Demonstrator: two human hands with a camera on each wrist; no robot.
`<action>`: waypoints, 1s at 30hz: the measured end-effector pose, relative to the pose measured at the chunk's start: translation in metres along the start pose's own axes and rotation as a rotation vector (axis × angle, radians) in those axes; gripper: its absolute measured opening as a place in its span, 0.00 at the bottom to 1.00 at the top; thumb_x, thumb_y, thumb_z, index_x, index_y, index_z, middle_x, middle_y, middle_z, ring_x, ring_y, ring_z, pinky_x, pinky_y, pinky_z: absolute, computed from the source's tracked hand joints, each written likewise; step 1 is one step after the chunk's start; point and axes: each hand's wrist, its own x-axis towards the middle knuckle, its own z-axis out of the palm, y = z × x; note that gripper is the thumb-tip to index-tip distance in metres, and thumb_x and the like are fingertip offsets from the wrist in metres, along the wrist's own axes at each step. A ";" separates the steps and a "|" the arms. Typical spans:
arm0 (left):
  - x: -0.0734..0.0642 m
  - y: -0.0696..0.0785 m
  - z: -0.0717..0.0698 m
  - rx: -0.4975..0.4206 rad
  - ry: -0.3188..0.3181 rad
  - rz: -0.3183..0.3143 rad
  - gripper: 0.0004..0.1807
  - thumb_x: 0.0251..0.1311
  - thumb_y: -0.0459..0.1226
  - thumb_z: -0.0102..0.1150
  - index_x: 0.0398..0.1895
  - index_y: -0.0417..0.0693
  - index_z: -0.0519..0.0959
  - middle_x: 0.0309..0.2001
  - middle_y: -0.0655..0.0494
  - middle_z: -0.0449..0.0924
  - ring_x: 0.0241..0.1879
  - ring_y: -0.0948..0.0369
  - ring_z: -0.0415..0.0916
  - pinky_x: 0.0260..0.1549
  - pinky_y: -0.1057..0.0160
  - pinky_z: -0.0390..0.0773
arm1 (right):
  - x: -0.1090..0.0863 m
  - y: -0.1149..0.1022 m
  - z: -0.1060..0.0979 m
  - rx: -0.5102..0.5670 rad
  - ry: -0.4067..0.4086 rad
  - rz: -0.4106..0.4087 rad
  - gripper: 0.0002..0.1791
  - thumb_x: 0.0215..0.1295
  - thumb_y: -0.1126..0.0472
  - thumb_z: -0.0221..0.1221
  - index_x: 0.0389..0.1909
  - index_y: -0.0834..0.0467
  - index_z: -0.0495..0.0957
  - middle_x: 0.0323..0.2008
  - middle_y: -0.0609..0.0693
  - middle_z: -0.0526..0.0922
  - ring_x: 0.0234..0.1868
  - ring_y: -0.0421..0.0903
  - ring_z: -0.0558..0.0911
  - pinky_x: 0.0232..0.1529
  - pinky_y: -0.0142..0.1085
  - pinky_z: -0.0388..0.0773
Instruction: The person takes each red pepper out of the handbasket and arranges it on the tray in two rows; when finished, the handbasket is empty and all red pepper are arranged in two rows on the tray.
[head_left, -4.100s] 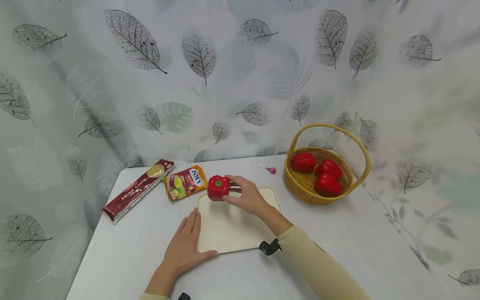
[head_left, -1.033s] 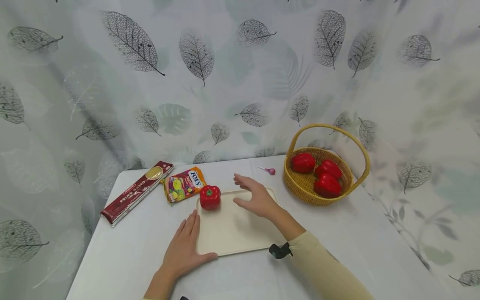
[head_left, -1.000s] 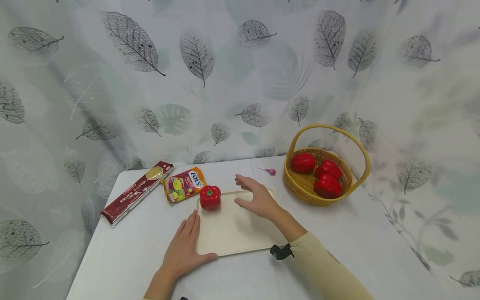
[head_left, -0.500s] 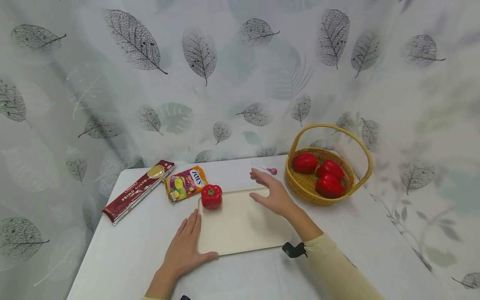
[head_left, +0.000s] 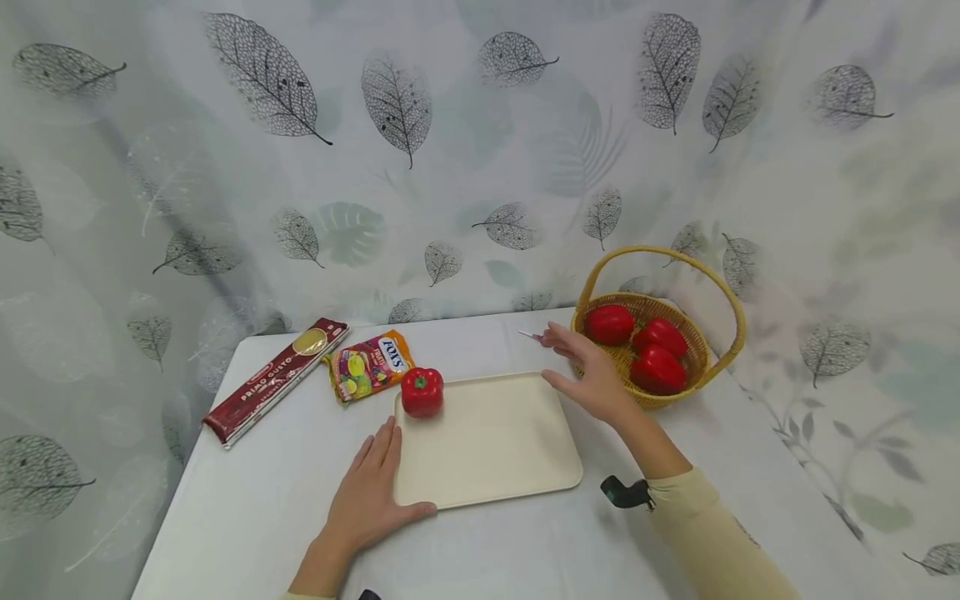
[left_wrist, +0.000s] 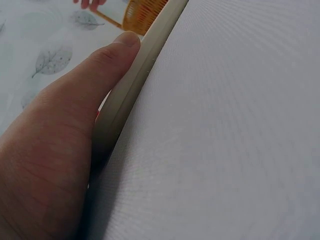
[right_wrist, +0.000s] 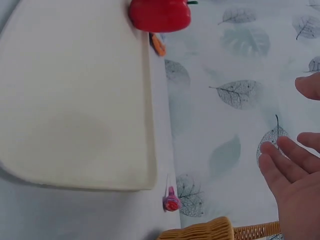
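Note:
My left hand [head_left: 369, 493] lies flat at the left edge of a cream tray [head_left: 491, 446], its fingers straight along the side and its thumb at the near corner. In the left wrist view the thumb [left_wrist: 107, 60] rests against the tray's rim. A red bell pepper [head_left: 422, 393] stands in the tray's far left corner. My right hand [head_left: 592, 379] is in the air, empty, fingers loosely spread, between the tray and a wicker basket [head_left: 600, 390]. Several red peppers [head_left: 657, 370] lie in the basket. The right hand partly covers a pink lollipop [right_wrist: 171, 201].
Left of the tray lie an orange candy bag [head_left: 369, 367] and a long dark red pasta packet [head_left: 276, 382]. The basket's tall arched handle [head_left: 660, 250] rises at the back right. A leaf-patterned curtain [head_left: 465, 150] hangs behind the white table [head_left: 247, 517].
Earlier my right hand held the bell pepper over the tray; it let go of it in the far left corner, then moved right toward the basket. The left hand has stayed put.

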 end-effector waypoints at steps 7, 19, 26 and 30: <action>-0.001 0.001 0.001 -0.008 0.006 0.005 0.78 0.48 0.87 0.54 0.87 0.36 0.54 0.87 0.44 0.48 0.85 0.47 0.48 0.82 0.46 0.51 | -0.008 0.005 -0.019 -0.061 0.021 0.052 0.43 0.65 0.63 0.76 0.80 0.56 0.70 0.72 0.54 0.80 0.71 0.53 0.80 0.67 0.54 0.78; -0.001 0.000 0.003 0.002 -0.004 0.002 0.78 0.48 0.86 0.55 0.87 0.37 0.54 0.87 0.44 0.49 0.85 0.47 0.49 0.82 0.44 0.52 | -0.023 0.013 -0.056 -0.087 0.087 0.099 0.40 0.67 0.61 0.76 0.78 0.55 0.72 0.70 0.53 0.80 0.71 0.54 0.79 0.68 0.34 0.75; 0.000 -0.001 0.001 0.009 0.028 0.015 0.77 0.48 0.85 0.56 0.86 0.35 0.57 0.87 0.42 0.51 0.84 0.46 0.51 0.81 0.43 0.55 | -0.031 0.018 -0.077 -0.090 0.110 0.100 0.41 0.67 0.65 0.75 0.80 0.53 0.70 0.70 0.54 0.79 0.70 0.57 0.79 0.66 0.24 0.73; 0.000 -0.001 0.001 0.011 0.008 0.009 0.77 0.48 0.86 0.55 0.87 0.36 0.55 0.87 0.43 0.48 0.85 0.47 0.49 0.82 0.45 0.52 | -0.034 0.022 -0.089 -0.127 0.109 0.134 0.42 0.68 0.63 0.75 0.80 0.54 0.69 0.71 0.57 0.79 0.70 0.59 0.79 0.68 0.40 0.77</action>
